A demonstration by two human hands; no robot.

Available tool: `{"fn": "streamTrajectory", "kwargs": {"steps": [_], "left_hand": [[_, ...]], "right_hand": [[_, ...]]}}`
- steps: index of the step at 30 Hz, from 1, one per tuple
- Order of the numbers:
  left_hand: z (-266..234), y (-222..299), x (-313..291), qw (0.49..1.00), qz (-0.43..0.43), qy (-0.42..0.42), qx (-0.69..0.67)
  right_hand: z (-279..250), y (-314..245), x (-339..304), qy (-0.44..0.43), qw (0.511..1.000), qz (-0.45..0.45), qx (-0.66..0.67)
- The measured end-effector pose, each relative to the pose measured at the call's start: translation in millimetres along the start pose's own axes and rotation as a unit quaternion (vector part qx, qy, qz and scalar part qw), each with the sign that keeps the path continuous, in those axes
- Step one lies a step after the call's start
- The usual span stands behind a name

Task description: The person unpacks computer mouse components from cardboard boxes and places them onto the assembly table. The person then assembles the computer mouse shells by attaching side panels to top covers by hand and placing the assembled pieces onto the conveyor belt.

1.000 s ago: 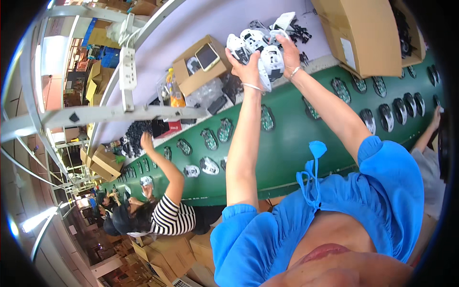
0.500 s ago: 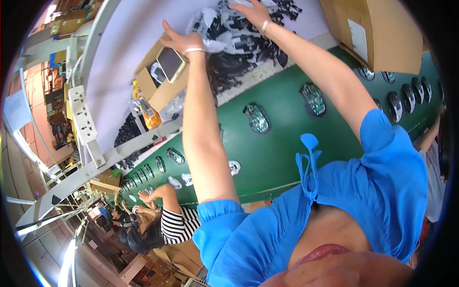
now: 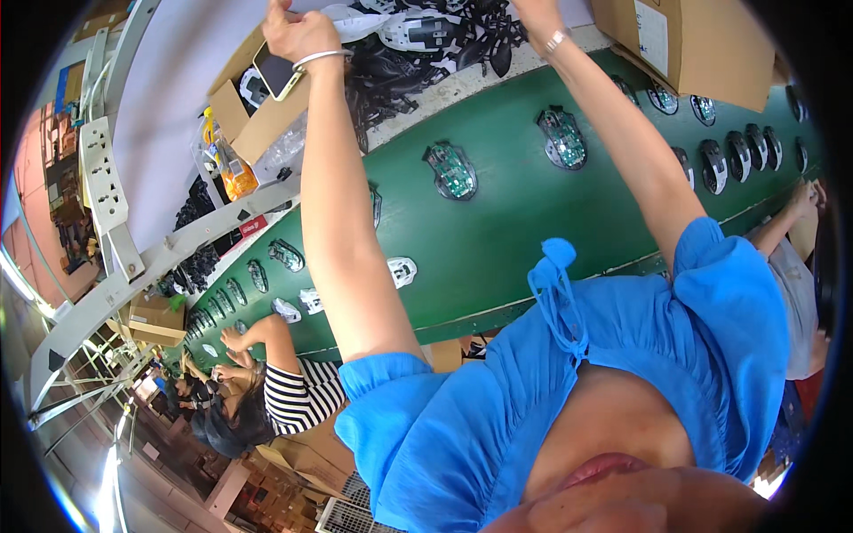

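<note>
My left hand (image 3: 300, 35), with a bangle at the wrist, is at the top edge with its fingers curled. A white plastic bag (image 3: 355, 24) lies against it, but what the fingers hold is hidden. My right hand (image 3: 538, 18) is cut off by the top edge, so its fingers do not show. Between the hands spreads a pile of black plastic parts (image 3: 382, 98), with white-and-black mouse shells (image 3: 413, 34) on it. Below my left hand, a phone (image 3: 279, 71) leans on an open carton (image 3: 233, 111). Two opened computer mice with green circuit boards, one left (image 3: 451, 171), one right (image 3: 562, 139), lie on the green bench.
Rows of mice (image 3: 713, 166) line the green bench (image 3: 506, 240) to the right and left. A large carton (image 3: 724, 53) overhangs the far right. An orange bottle (image 3: 236, 178) stands by a metal frame (image 3: 178, 244) with a power strip (image 3: 105, 173). Co-workers sit left (image 3: 302, 395) and right (image 3: 791, 284).
The view has shifted, so the bench items sit higher and further left. Both my hands are nearer the top edge, and the right hand's fingers have left the picture.
</note>
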State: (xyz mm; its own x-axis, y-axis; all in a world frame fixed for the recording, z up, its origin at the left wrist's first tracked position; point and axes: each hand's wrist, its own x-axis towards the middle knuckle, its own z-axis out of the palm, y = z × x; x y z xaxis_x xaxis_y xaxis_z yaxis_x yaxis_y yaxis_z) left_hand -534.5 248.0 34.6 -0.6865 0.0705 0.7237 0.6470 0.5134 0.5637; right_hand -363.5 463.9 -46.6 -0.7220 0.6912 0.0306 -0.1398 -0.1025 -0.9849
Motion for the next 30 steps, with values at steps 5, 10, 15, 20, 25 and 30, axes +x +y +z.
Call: {"fn": "streamTrajectory", "kwargs": {"steps": [5,10,15,20,25,30], "left_hand": [[-95.1,64.9,-29.4,0.979,-0.122,-0.069,-0.149],[-202.0,79.9,-138.9,0.963,-0.245,0.005,-0.108],[-260.2,93.7,-273.3,0.891,-0.438,0.073,-0.092],[-299.4,91.0,-322.9,0.905,-0.407,0.111,-0.051],[-302.9,103.8,-340.2,0.905,-0.408,0.111,-0.033],[-283.1,127.1,-409.0,0.967,-0.221,-0.125,0.007]], "right_hand": [[-70.4,30.1,-75.6,-0.061,0.978,0.018,-0.197],[-43.9,48.5,-78.2,-0.207,0.866,-0.125,-0.438],[-30.2,60.9,-63.7,-0.23,0.739,-0.167,-0.611],[-43.1,72.6,-59.1,-0.274,0.737,-0.242,-0.569],[-44.0,22.5,-109.3,-0.108,0.888,-0.179,-0.409],[-58.1,-30.0,-210.3,-0.183,0.957,0.181,-0.13]]}}
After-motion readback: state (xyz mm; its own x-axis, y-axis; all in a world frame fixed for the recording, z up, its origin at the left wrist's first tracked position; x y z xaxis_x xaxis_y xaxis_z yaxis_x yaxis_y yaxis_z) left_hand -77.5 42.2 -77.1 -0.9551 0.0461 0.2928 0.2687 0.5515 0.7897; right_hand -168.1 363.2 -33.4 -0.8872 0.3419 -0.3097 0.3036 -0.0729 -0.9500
